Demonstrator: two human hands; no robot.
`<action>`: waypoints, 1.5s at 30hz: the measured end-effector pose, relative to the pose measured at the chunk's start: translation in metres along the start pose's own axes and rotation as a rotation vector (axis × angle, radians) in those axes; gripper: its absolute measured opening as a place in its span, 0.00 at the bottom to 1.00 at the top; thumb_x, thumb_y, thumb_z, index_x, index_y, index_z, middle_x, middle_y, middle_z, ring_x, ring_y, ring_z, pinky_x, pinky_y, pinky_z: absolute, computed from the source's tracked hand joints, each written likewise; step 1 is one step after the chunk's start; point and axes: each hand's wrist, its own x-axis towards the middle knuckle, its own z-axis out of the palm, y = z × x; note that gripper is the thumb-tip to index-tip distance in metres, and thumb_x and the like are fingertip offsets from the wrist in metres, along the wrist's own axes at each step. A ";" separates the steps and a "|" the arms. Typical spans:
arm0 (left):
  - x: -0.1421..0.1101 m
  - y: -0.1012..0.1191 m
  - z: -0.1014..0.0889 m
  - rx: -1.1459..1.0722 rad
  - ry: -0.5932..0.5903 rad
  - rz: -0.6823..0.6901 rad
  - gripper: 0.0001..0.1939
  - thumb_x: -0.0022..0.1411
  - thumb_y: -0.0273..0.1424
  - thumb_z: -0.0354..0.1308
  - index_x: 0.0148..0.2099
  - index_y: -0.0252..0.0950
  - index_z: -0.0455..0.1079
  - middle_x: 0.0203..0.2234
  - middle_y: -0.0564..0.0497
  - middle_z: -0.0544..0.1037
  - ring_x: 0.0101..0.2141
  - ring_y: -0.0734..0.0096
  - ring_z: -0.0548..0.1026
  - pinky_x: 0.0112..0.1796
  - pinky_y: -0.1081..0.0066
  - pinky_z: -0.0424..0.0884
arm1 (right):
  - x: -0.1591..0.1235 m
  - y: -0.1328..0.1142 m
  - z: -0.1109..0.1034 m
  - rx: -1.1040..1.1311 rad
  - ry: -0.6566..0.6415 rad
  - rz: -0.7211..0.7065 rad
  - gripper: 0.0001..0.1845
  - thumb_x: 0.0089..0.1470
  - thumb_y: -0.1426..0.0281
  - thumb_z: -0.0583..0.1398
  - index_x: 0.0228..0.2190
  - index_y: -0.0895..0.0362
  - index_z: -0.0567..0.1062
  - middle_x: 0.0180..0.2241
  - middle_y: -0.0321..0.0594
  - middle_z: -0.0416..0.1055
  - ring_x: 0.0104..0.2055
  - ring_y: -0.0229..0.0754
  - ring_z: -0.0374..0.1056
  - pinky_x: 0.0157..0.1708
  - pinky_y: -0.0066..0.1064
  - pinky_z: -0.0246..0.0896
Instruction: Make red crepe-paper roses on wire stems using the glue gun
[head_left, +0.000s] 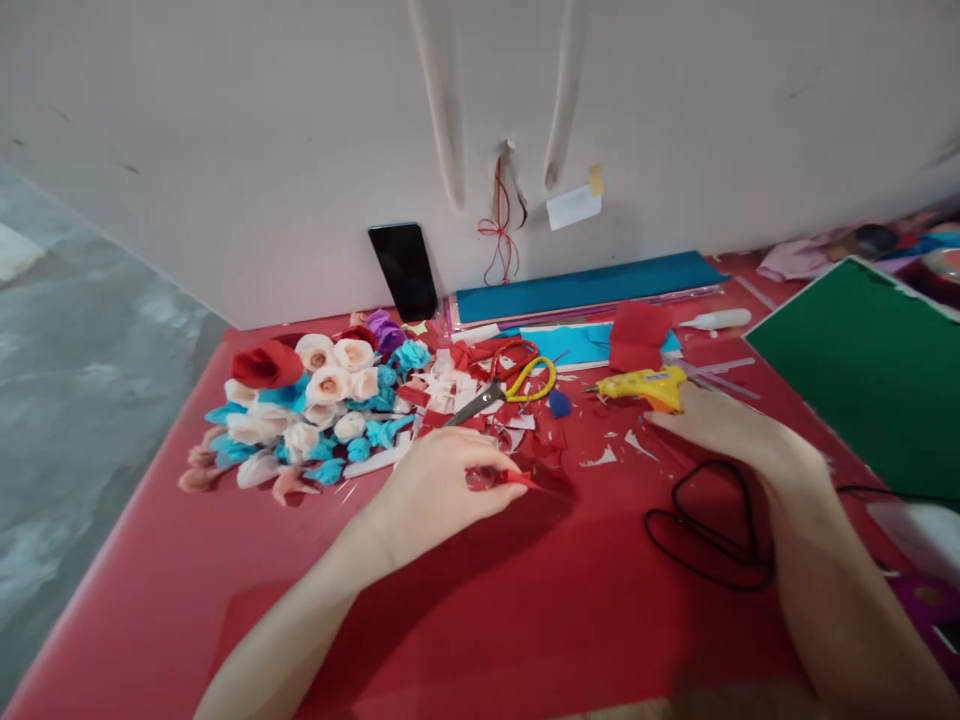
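Between thumb and fingers, my left hand [442, 480] pinches a small red paper piece [517, 479], held just above the red table. My right hand [720, 430] is closed round the back of a yellow glue gun [637, 386], whose nozzle points left. The grip and trigger are partly hidden by my fingers. Scissors [510, 390] with one red and one yellow handle lie beyond my left hand on paper scraps [450, 385]. Paper flowers [315, 400] in white, blue and red are heaped left of them.
A black phone [405, 270] leans on the pale wall. Folded blue paper [585, 285] lies along the wall, with a white tube [716, 320] to its right. A green board [862, 370] is at right. A black cord [720, 540] loops near my right forearm.
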 end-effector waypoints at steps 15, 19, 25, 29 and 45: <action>-0.012 0.019 -0.002 -0.330 0.212 0.117 0.03 0.53 0.26 0.64 0.33 0.35 0.76 0.25 0.52 0.79 0.30 0.75 0.74 0.37 0.74 0.71 | -0.062 -0.082 -0.022 0.151 0.541 -0.327 0.10 0.55 0.67 0.56 0.38 0.57 0.72 0.42 0.41 0.70 0.47 0.40 0.66 0.50 0.31 0.59; -0.014 0.026 -0.002 -0.336 0.167 0.222 0.04 0.53 0.24 0.64 0.34 0.34 0.75 0.25 0.53 0.79 0.28 0.77 0.74 0.37 0.74 0.72 | -0.082 -0.108 -0.011 0.233 0.466 -0.544 0.12 0.53 0.72 0.59 0.41 0.60 0.70 0.41 0.41 0.69 0.45 0.39 0.64 0.47 0.29 0.59; -0.016 0.029 0.003 -0.330 0.112 0.291 0.05 0.54 0.23 0.63 0.35 0.33 0.74 0.27 0.52 0.80 0.30 0.74 0.75 0.36 0.72 0.72 | -0.080 -0.114 0.002 0.379 0.347 -0.549 0.07 0.51 0.72 0.62 0.34 0.60 0.72 0.34 0.37 0.71 0.40 0.37 0.64 0.44 0.29 0.60; -0.016 0.029 0.004 -0.321 0.102 0.295 0.05 0.54 0.23 0.63 0.35 0.33 0.73 0.27 0.53 0.79 0.29 0.75 0.74 0.38 0.71 0.71 | -0.079 -0.117 0.003 0.473 0.292 -0.553 0.05 0.50 0.74 0.63 0.32 0.61 0.72 0.32 0.36 0.70 0.38 0.35 0.63 0.42 0.28 0.61; -0.020 0.033 0.001 -0.277 0.037 0.248 0.04 0.54 0.23 0.63 0.34 0.33 0.74 0.27 0.55 0.79 0.29 0.76 0.74 0.44 0.70 0.69 | -0.083 -0.117 0.003 0.501 0.286 -0.557 0.03 0.49 0.78 0.62 0.27 0.60 0.72 0.29 0.34 0.69 0.35 0.34 0.62 0.40 0.29 0.61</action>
